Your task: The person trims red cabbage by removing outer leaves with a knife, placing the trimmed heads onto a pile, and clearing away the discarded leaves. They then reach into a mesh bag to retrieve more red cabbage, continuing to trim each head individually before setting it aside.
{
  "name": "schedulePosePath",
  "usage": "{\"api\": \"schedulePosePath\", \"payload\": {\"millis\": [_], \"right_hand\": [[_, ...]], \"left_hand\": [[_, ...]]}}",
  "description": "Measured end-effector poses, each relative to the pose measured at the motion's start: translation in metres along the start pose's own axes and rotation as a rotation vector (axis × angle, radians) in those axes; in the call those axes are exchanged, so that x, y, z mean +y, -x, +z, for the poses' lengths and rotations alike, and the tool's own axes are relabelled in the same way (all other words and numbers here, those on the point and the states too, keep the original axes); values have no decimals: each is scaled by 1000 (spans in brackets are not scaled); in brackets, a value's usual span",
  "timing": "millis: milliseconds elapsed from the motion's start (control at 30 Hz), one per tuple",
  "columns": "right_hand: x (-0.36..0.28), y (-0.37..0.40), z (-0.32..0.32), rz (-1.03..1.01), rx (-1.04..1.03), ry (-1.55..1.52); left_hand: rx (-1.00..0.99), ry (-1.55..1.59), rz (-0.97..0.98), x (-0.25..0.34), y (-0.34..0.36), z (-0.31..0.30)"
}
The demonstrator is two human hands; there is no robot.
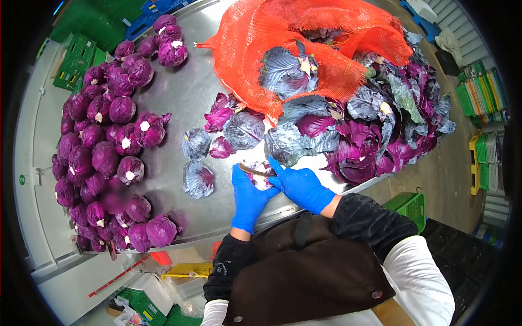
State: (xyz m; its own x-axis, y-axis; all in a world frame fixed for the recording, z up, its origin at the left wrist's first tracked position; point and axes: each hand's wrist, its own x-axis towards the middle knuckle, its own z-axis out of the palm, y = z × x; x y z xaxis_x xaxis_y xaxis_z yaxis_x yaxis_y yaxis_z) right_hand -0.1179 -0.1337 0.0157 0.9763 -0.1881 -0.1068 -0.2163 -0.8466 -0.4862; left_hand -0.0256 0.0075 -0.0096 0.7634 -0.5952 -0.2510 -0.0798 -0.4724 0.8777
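Note:
My left hand [250, 196], in a blue glove, is closed around a red cabbage [262, 181] near the table's front edge. Only a little of its white and purple surface shows. My right hand [302, 187], gloved the same, grips a knife [255, 170] whose thin, brownish blade crosses the cabbage towards my left fingers. Its handle is hidden in the glove. Just beyond my hands lie loose outer leaves [198, 179] and an untrimmed cabbage [244, 130]. Right of them spreads a heap of dark leaves [359, 142].
Many peeled red cabbages [106, 157] are piled along the left of the metal table [187, 87]. An orange mesh sack [244, 60] with cabbages in it lies at the back. A green crate [406, 209] stands below the table on the right.

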Motion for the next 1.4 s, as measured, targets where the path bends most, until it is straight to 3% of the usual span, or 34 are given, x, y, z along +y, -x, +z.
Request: {"api": "schedulePosePath", "payload": {"millis": [67,133,167,233,367,433,467,567,633,667,700,767,833,900,967,1033,1100,1133,1167,1233,1267,1300,1333,1367,1400], "right_hand": [[4,-3,5,27,-15,7],[22,-20,16,-160,133,109],[35,-31,13,-161,130,108],[52,-55,3,224,-111,-177],[57,-52,22,245,8,-274],[81,-54,29,510,-22,-363],[80,-47,40,457,224,-321],[20,-35,-9,353,18,-384],[-7,-20,-13,17,6,-262],[1,-16,11,-105,61,-289],[2,-19,6,-104,60,-290],[8,-29,-12,-11,-167,-262],[15,-29,-15,-22,-115,-230],[26,-34,-5,-127,-116,-101],[58,-42,6,202,-58,-122],[71,-40,4,328,-178,77],[47,-25,-4,294,16,-89],[33,-17,-7,175,204,-243],[24,-18,0,176,203,-244],[10,-21,15,-261,324,-535],[9,-20,15,-261,323,-539],[7,-20,12,100,-63,-716],[7,-21,9,468,-457,-859],[31,-22,26,336,-425,-671],[33,-19,24,322,-274,-612]], "left_hand": [[-82,94,-67,7,2,2],[90,-297,113,1,13,14],[91,-296,111,-1,24,19],[183,-457,335,-10,43,23],[83,-223,280,-29,52,-6],[48,-65,266,-41,55,-14],[21,101,250,-47,58,-14],[-37,-133,299,-21,50,-21],[-56,-229,373,-18,42,-16],[-42,96,232,-14,40,-7],[-27,418,85,-9,38,2],[63,411,45,-8,31,11],[176,-55,196,-9,25,13],[175,-64,251,-11,27,13],[148,-107,218,-26,36,8],[153,-69,269,-36,45,1],[-75,-8,202,-42,57,-6],[4,122,202,-40,62,-5],[3,121,200,-44,61,-5],[113,493,-21,-49,59,-9],[129,676,-124,-51,59,-11],[128,673,-125,-53,58,-13],[144,935,-219,-57,56,-16],[162,1199,-314,-59,53,-17],[167,1162,-485,-26,54,-24]]}}
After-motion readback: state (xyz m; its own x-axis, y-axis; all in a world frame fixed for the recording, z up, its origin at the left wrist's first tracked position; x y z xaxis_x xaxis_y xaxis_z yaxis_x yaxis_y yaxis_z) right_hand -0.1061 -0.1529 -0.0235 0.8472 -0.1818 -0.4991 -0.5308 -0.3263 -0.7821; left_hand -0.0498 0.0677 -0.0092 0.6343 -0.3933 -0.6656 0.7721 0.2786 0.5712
